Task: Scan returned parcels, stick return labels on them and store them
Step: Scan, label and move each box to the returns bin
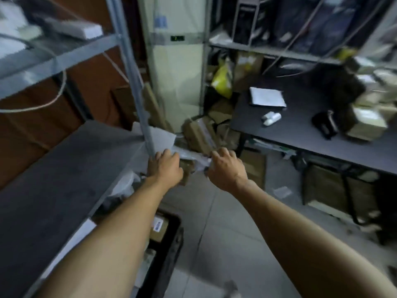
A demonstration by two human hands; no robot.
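Observation:
Both my hands hold one white plastic-wrapped parcel in the air, just off the front right corner of a grey shelf. My left hand grips its left end beside the shelf's metal post. At the parcel's right end my right hand has its fingers curled over the wrapping. Most of the parcel is hidden behind the hands. Another white parcel lies on the shelf corner behind the post. The picture is blurred by motion.
A dark table stands at the right with a white packet, a white handheld device, a black device and cardboard boxes. Boxes litter the floor ahead. A black crate with parcels sits below the shelf.

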